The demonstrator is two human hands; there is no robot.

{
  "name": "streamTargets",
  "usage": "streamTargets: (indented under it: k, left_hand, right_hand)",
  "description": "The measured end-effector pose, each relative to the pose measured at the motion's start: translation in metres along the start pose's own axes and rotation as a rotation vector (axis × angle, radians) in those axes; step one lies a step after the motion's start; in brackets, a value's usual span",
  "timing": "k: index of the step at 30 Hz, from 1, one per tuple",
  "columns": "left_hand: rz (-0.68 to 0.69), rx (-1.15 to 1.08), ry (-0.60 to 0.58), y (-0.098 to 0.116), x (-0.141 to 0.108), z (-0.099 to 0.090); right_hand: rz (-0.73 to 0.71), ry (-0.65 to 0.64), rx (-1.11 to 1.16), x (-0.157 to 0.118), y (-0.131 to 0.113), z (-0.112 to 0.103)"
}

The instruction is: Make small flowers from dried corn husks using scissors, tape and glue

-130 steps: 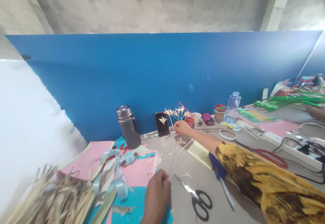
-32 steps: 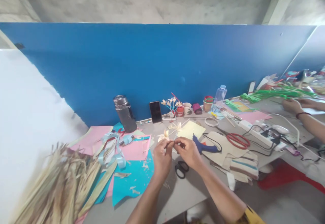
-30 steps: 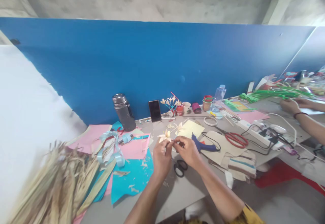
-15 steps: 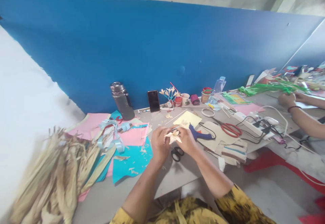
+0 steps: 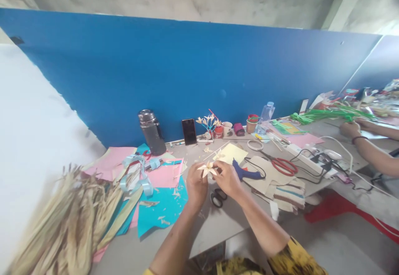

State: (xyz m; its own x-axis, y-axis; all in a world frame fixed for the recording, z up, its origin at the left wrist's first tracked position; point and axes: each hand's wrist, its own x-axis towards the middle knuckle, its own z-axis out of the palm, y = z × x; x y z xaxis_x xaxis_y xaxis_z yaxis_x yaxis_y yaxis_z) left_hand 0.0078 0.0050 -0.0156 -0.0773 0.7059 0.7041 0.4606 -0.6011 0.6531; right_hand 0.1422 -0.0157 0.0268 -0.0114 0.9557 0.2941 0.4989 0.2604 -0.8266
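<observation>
Fingers (image 5: 220,167) of both hands (image 5: 196,183) (image 5: 229,180), nearly closed, pinch a flower (image 5: 207,168); a tan cup (image 5: 250,127) holds a red item (image 5: 253,118).

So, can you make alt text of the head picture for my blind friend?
A person's left hand and right hand hold a pale flower over a table. Dried husks lie at left, a blue glue gun at right, a blue panel behind.

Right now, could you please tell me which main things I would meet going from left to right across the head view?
Dry husks, flask, left hand, flower, right hand, glue gun, red scissors, another person's hand.
</observation>
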Motion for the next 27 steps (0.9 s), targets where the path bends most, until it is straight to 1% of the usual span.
streamTargets:
  k: [2, 4, 6, 9, 12, 15, 16, 18, 21, 24, 27]
  left_hand:
    - [-0.137, -0.057, -0.009, 0.001, 0.001, 0.000]
    - [-0.272, -0.168, -0.018, 0.005, 0.004, -0.002]
    - [-0.354, -0.307, -0.028, 0.011, 0.007, -0.006]
    - [-0.415, -0.441, -0.051, 0.020, 0.012, -0.011]
    - [-0.447, -0.483, -0.069, 0.025, 0.013, -0.013]
    - [-0.465, -0.489, -0.085, 0.024, 0.013, -0.013]
    - [-0.480, -0.474, -0.082, 0.022, 0.014, -0.013]
    - [-0.536, -0.431, -0.037, 0.016, 0.018, -0.016]
    - [-0.649, -0.374, 0.027, 0.004, 0.033, -0.023]
    - [-0.699, -0.299, 0.011, -0.013, 0.056, -0.031]
    - [-0.724, -0.207, 0.060, -0.035, 0.077, -0.035]
  right_hand:
    - [-0.010, 0.006, 0.028, -0.001, -0.001, 0.000]
    - [-0.011, 0.020, 0.054, -0.002, -0.003, -0.001]
    - [-0.022, 0.042, 0.072, -0.004, -0.006, -0.003]
    - [-0.038, 0.067, 0.090, -0.005, -0.009, -0.005]
    - [-0.044, 0.079, 0.106, -0.005, -0.009, -0.005]
    - [-0.054, 0.064, 0.097, -0.006, -0.009, -0.006]
    - [-0.063, 0.058, 0.079, -0.007, -0.010, -0.007]
    - [-0.098, 0.048, 0.025, -0.012, -0.010, -0.012]
    - [-0.165, -0.003, -0.053, -0.029, -0.004, -0.026]
    - [-0.199, -0.024, -0.111, -0.055, 0.016, -0.044]
    - [-0.233, 0.032, -0.160, -0.086, 0.050, -0.060]
